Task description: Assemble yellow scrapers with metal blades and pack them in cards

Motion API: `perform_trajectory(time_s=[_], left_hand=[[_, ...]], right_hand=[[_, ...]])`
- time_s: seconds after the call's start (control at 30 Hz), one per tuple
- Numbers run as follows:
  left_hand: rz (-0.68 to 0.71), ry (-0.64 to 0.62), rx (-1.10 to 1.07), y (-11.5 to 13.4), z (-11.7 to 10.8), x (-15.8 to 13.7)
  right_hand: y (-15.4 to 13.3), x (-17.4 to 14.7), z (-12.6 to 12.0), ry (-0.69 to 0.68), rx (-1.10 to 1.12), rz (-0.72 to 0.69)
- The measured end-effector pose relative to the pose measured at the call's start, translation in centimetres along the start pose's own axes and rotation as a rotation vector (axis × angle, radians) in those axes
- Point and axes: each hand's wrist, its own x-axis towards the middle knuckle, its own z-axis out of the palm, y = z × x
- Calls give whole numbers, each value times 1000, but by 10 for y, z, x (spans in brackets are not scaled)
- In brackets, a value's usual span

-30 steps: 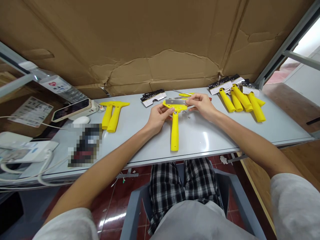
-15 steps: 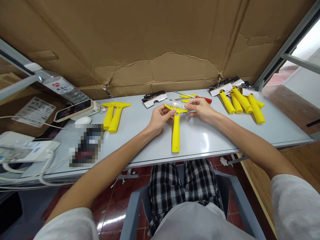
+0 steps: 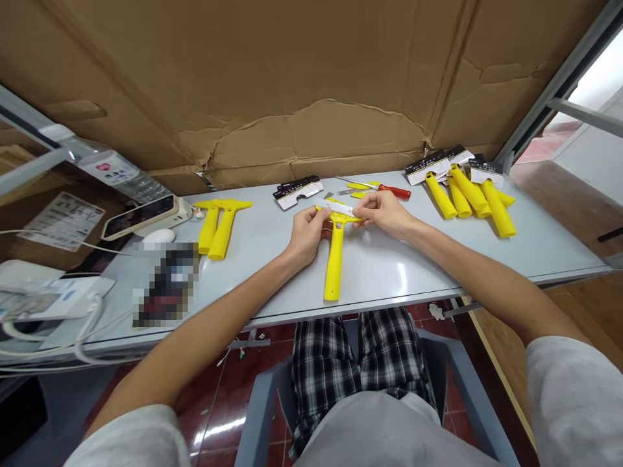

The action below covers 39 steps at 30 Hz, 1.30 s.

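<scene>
Above the table's front half is a yellow T-shaped scraper [image 3: 333,263], its hollow handle toward me. A flat silver metal blade [image 3: 337,207] lies along its head. My left hand [image 3: 306,235] is closed on the left end of the head, thumb near the blade. Pinched together, the fingers of my right hand [image 3: 382,213] grip the right end of the blade against the head; their tips are partly hidden. Just behind lie a red-handled screwdriver [image 3: 400,192] and small yellow pieces [image 3: 359,194].
Two yellow scraper handles [image 3: 224,233] lie at left, near a phone [image 3: 141,217] and a white mouse [image 3: 159,236]. Several yellow scrapers [image 3: 467,188] with black-and-white cards are at right. More cards [image 3: 298,191] lie behind my left hand. Cardboard [image 3: 302,78] walls the back.
The scraper has shifted slightly left, its handle end swinging left and nearer. The blade now looks flatter along the head, and my right fingers have moved a little left with it.
</scene>
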Motion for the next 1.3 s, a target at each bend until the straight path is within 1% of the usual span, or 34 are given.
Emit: perform_trajectory(time_s=[0.07,0.17,0.23,0.33,0.47,0.57,0.7,0.8,0.87,0.97,1.03,1.13,1.2,1.3], left_hand=[[18,62,5,-2,2,-1],[95,129,2,-2,5,-4],[133,137,-12,-1,7,-6],[149,134,-34,2,8,-9],[151,137,-31,4,9,-10],[142,144,-28,3,9,-10],[88,137,-42,4,9,-9],[55,163,-55,6,6,-7],[55,184,-43,7,4,-3],[64,169,-12,7,0,2],[68,140,-5,7,-1,4],[61,110,-13,9,-1,5],[47,112,-29,10,-2,4],[49,113,-40,12,-2,4]], right_hand=[[-1,-2,5,-7,-11,15],[-3,-7,13,-18,-24,43],[-6,-10,18,-14,-26,66],[-11,-14,22,2,-21,87],[-12,-15,23,15,-10,103],[-9,-13,23,13,10,79],[-6,-11,21,34,20,42],[-6,-10,19,38,10,35],[-6,-9,19,37,6,29],[-5,-9,18,60,50,20],[-6,-8,17,87,116,42],[-9,-8,16,94,190,118],[-12,-8,15,82,200,155],[-14,-8,13,95,203,167]])
